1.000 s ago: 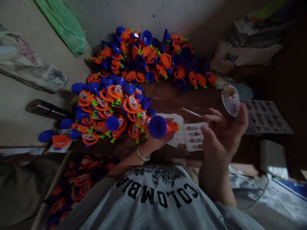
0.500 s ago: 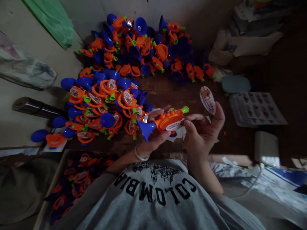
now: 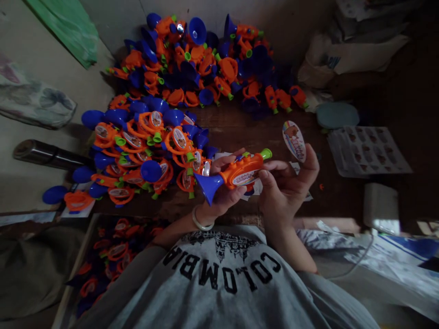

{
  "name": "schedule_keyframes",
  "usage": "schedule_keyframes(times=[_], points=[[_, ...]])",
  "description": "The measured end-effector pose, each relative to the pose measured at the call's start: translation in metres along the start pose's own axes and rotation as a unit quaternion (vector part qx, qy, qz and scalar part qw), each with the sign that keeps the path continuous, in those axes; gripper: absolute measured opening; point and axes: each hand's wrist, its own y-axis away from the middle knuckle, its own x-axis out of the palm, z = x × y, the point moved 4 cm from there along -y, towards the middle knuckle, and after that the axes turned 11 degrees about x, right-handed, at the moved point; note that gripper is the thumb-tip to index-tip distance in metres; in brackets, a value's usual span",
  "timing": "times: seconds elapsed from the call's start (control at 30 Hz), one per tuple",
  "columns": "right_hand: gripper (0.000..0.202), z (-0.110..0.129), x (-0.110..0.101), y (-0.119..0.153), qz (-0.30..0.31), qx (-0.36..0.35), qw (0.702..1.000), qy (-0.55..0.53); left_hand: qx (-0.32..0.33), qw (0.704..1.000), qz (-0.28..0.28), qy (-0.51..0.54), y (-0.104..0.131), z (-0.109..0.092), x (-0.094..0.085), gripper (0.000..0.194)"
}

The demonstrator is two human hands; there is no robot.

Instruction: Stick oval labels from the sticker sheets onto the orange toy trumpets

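My left hand (image 3: 222, 196) is closed round an orange toy trumpet (image 3: 240, 170) with a blue bell pointing left and a lime-green mouthpiece at the right. An oval bear sticker (image 3: 246, 178) lies along the trumpet's near side. At the mouthpiece end, my right hand (image 3: 288, 183) pinches the trumpet, its thumb on the right end of that sticker and the index finger behind. A second oval sticker (image 3: 294, 140), with a rainbow edge, stands up from the tip of another right-hand finger. White paper pieces (image 3: 247, 197) lie under the hands, partly hidden.
Stickered trumpets (image 3: 137, 137) are heaped at the left, beside a dark flask (image 3: 48, 153). Another heap of trumpets (image 3: 199, 59) lies against the wall. Sticker sheets (image 3: 370, 151), a pale blue lid-like object (image 3: 338, 115) and a white box (image 3: 381, 208) sit at the right. More trumpets (image 3: 116, 251) fill a container below left.
My right thumb has shifted slightly left onto the sticker's end, and the sticker now sits closer against the trumpet's side. The second sticker stays on the finger. The view has shifted a little.
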Motion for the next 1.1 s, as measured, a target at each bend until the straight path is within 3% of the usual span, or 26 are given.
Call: schedule_keyframes(times=[0.4, 0.7, 1.1], points=[[0.076, -0.002, 0.004, 0.000, 0.001, -0.007, 1.000, -0.010, 0.001, 1.000, -0.013, -0.025, -0.001, 0.006, 0.000, 0.055], [0.082, 0.012, 0.011, 0.001, -0.004, -0.114, 0.993, 0.016, 0.052, 0.997, -0.019, -0.046, 0.001, 0.001, 0.002, 0.042], [0.078, 0.008, 0.015, 0.004, -0.022, -0.129, 0.989, 0.064, 0.038, 0.994, -0.019, -0.098, 0.005, 0.002, -0.004, 0.047]])
